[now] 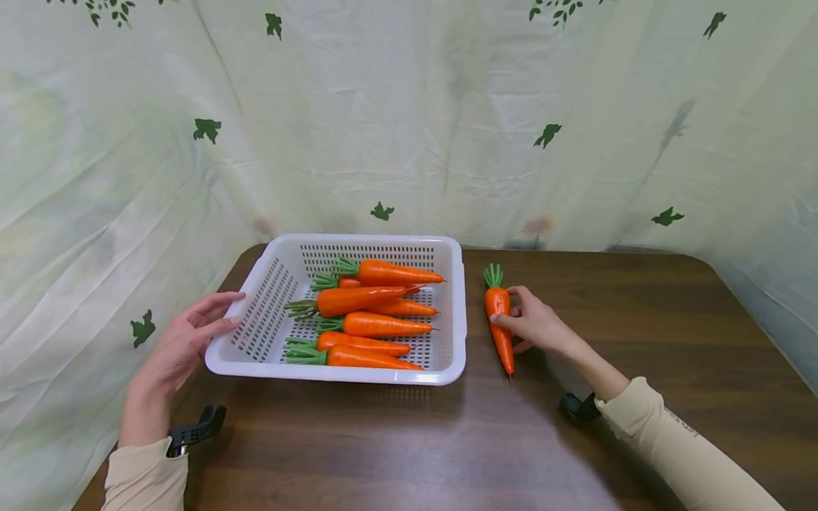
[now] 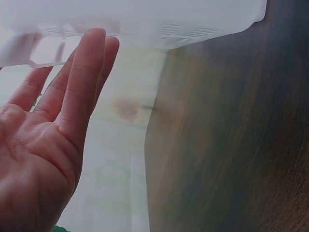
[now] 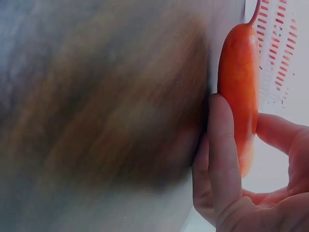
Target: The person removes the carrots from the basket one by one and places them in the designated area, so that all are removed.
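A pale leaf-printed curtain hung behind the dark wooden table. Near its far edge the right hand pinched a carrot beside the white basket; the left hand, fingers extended, touched the basket near the table's far-left corner.

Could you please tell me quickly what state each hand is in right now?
Left hand: open, at the left end of the basket.
Right hand: closed, holding a carrot.
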Motion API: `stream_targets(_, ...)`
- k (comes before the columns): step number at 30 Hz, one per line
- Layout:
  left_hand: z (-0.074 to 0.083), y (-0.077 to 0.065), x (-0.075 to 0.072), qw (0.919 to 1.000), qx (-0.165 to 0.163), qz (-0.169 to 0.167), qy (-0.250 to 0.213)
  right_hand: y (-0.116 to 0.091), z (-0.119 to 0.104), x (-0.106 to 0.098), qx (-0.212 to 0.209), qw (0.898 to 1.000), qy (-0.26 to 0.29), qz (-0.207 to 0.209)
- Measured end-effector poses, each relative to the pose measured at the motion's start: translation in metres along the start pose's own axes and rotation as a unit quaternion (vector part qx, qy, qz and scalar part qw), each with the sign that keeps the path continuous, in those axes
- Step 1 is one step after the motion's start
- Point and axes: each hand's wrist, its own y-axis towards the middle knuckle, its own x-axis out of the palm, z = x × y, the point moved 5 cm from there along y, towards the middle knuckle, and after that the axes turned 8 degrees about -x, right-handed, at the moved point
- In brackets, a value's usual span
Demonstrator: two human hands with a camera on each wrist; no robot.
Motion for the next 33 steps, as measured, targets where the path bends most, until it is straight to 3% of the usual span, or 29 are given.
stream_targets(33, -0.0011, 0.0024, -0.0004, 0.9997, 0.005, -0.006, -0.022, 0.0011, 0.0043, -0.0012, -0.007, 1.000, 0.005, 0.001)
